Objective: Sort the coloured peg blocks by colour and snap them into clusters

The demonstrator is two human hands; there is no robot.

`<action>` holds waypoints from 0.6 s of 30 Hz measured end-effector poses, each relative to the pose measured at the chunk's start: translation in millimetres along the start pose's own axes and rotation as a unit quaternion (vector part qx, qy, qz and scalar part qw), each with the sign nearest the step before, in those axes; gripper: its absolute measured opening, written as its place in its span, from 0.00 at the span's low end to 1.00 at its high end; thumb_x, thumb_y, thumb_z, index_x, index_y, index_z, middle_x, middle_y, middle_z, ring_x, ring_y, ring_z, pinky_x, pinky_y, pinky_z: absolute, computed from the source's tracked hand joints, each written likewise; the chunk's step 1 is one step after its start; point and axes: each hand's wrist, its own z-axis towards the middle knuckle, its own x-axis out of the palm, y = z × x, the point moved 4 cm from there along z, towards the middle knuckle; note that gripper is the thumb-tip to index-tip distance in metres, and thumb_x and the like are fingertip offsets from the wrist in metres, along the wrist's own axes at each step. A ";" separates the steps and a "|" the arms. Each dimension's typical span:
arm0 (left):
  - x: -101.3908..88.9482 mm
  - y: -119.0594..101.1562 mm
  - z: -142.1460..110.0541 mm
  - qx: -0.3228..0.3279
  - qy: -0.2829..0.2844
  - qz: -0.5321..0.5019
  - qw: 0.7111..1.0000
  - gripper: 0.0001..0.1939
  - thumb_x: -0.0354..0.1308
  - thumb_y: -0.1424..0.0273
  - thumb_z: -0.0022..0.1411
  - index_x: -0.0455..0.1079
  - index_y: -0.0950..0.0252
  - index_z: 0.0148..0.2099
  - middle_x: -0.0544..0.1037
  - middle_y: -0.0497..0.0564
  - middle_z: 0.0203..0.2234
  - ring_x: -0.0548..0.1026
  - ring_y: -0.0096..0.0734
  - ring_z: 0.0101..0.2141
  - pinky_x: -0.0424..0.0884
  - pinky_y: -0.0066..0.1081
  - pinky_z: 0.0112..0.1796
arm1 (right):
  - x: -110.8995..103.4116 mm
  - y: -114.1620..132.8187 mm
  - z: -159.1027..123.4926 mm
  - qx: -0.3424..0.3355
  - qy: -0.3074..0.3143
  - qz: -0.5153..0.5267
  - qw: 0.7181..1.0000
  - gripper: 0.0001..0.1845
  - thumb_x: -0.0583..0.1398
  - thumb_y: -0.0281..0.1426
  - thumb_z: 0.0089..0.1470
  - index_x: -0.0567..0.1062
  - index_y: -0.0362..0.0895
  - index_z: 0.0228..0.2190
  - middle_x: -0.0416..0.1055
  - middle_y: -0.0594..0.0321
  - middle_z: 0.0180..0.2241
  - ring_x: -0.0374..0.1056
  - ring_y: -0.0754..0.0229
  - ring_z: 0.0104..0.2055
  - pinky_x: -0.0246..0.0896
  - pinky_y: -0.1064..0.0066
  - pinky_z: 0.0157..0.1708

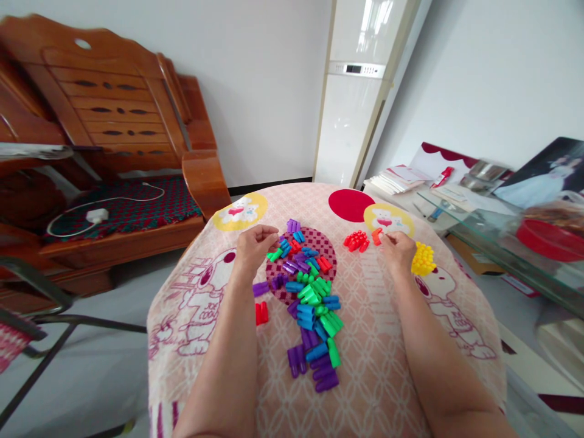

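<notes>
A pile of plastic pegs [310, 298] in purple, blue, green and red lies in the middle of a pink cartoon-print cloth [378, 359] over a table. My left hand [254, 244] rests at the pile's far left edge, fingers curled in; what they hold is hidden. My right hand [398, 249] pinches a red peg [376, 236] beside a small group of red pegs [356, 241]. A cluster of yellow pegs [423, 259] sits just right of that hand.
A wooden bench [109, 134] with a charger and cable stands at the left. A tall white air conditioner [353, 91] is behind the table. A glass side table [511, 231] with a red bowl, papers and a photo is at the right.
</notes>
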 end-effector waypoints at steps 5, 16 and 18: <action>0.6 2.6 0.2 -0.001 0.000 -0.002 1.000 0.16 0.65 0.64 0.49 0.75 0.70 0.39 0.79 0.49 0.23 0.77 0.28 0.24 0.75 0.27 0.27 | 13.4 -8.9 -5.6 0.004 0.006 -0.061 0.998 0.17 0.61 0.45 0.45 0.77 0.44 0.22 0.78 0.53 0.25 0.73 0.51 0.31 0.68 0.61 0.35; -8.4 16.7 9.1 0.010 -0.058 0.053 0.997 0.15 0.62 0.65 0.49 0.75 0.69 0.38 0.78 0.49 0.22 0.77 0.31 0.24 0.76 0.30 0.29 | 14.9 -3.5 -9.1 -0.039 0.028 -0.117 0.992 0.17 0.55 0.42 0.49 0.75 0.44 0.21 0.75 0.53 0.23 0.69 0.53 0.30 0.62 0.65 0.32; -13.1 16.9 9.2 0.024 -0.084 0.122 0.989 0.13 0.60 0.67 0.50 0.76 0.68 0.38 0.79 0.50 0.23 0.78 0.33 0.26 0.75 0.31 0.31 | 10.2 0.8 -9.8 -0.046 0.002 -0.119 0.992 0.16 0.55 0.41 0.50 0.74 0.45 0.21 0.75 0.54 0.22 0.68 0.53 0.29 0.60 0.66 0.31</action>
